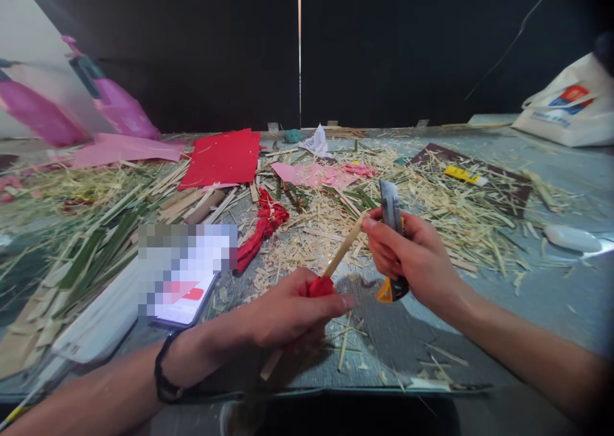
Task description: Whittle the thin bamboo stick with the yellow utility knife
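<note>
A thin, pale bamboo strip (345,249) slants up and right between my two hands. My left hand (300,305) is closed around its lower part, with a piece of red cloth (320,286) between the fingers and the strip. At the strip's upper end, the thumb and fingertips of my right hand (415,247) pinch the tip. That same hand also grips a yellow and black utility knife (393,289), its metal blade end pointing up and standing beside the strip's tip. Below my left hand, a pale strip end shows; most of the cloth is hidden by the fingers.
Bamboo shavings (307,238) cover the table's middle. A lit phone (192,289), a crumpled red cloth (261,231) and green bamboo strips (91,257) lie leftward. Further back are red paper (223,158), a yellow tube (465,175), pink spray bottles (118,107) and a white bag (570,107).
</note>
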Available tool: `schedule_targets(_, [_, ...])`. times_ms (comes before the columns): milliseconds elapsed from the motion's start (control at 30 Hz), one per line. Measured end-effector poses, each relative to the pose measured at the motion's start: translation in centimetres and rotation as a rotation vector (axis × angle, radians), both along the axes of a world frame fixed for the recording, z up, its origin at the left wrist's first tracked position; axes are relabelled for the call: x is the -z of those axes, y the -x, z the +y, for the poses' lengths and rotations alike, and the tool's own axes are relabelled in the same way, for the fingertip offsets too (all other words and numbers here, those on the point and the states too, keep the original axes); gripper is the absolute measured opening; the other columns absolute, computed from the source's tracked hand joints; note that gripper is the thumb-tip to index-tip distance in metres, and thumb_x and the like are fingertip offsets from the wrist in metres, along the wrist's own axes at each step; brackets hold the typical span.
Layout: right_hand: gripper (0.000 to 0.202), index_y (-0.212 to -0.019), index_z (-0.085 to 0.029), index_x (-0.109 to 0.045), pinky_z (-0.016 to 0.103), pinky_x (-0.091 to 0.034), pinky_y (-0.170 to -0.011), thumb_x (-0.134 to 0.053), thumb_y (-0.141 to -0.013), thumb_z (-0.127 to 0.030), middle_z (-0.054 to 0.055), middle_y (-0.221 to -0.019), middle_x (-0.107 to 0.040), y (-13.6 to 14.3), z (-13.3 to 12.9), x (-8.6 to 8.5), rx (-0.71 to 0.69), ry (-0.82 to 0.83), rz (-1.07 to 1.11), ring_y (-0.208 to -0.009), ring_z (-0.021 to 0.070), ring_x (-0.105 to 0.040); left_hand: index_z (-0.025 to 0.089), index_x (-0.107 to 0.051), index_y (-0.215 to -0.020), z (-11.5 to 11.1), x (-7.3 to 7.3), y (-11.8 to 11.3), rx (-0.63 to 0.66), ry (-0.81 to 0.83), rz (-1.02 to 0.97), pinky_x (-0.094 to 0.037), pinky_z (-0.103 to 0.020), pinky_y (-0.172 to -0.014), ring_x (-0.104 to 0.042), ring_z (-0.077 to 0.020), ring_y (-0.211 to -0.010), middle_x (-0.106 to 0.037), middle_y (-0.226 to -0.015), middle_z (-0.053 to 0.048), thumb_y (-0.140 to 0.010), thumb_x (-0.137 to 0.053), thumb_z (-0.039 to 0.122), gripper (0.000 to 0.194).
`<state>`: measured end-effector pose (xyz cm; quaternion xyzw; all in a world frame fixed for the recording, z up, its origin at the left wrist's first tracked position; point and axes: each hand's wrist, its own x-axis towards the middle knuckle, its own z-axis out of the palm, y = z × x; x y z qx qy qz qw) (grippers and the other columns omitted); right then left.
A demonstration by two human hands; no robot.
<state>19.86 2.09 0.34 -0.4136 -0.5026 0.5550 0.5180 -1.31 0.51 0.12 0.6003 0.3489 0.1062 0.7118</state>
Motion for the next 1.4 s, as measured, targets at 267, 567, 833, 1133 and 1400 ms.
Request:
schedule_targets(267, [0.025,-0.092,-0.021,-0.055,0.020,-0.024,-0.036,-0.073,-0.091,-0.039,-0.010,-0.053,-0.037,0.1,0.3,-0.2,0.046,-0.009,-0.017,-0.040,0.0061,-0.028,0.020,-0.044,-0.051,0.0,0.6,0.0,-0.059,-0.046,0.011,-0.024,-0.025,-0.041,-0.034,-0.0075,-0.040,-0.040,-0.043,0.006,-0.091,-0.059,0.061,0.059])
schedule_targets(567, [0.046,-0.088,-0.018,-0.061,0.023,-0.026,-0.040,-0.042,-0.103,-0.056,-0.005,-0.056,-0.041,-0.2,-0.2,0.3,-0.053,-0.066,-0.105,-0.044,0.0093,-0.033,0.020,-0.044,-0.052,-0.1,0.2,-0.3,-0.163,-0.007,-0.025,-0.025,-0.024,-0.039,-0.035,-0.0075,-0.036,-0.039,-0.041,0.006,-0.093,-0.051,0.067,0.063])
schedule_targets(833, [0.036,-0.084,-0.018,-0.055,0.020,-0.037,-0.042,-0.061,-0.097,-0.051,-0.003,-0.067,-0.053,-1.2,-0.2,-0.6,-0.632,0.153,-0.180,-0.049,0.0088,-0.048,0.019,-0.044,-0.057,0.4,-0.5,0.0,-0.176,-0.123,-0.055,-0.022,-0.022,-0.042,-0.033,-0.0064,-0.043,-0.038,-0.047,0.007,-0.088,-0.065,0.062,0.056])
schedule_targets(1133, [0.026,-0.093,-0.016,-0.064,0.015,-0.030,-0.033,-0.067,-0.092,-0.042,-0.005,-0.055,-0.054,-1.8,0.0,-0.2,-0.894,0.479,-0.084,-0.038,0.0067,-0.041,0.015,-0.063,-0.072,-0.2,-0.6,-0.1,-0.092,-0.152,-0.055,-0.018,-0.023,-0.043,-0.026,-0.0063,-0.046,-0.035,-0.052,0.009,-0.090,-0.066,0.052,0.041])
schedule_targets(1400, [0.031,-0.079,-0.015,-0.062,0.020,-0.040,-0.039,-0.066,-0.093,-0.042,-0.002,-0.058,-0.052,-1.4,-0.3,0.1,-1.000,0.614,0.109,-0.042,0.0106,-0.051,0.018,-0.053,-0.060,-0.4,-0.8,-0.2,-0.063,-0.116,0.012,-0.022,-0.022,-0.038,-0.030,-0.0068,-0.040,-0.036,-0.044,0.008,-0.093,-0.058,0.059,0.053])
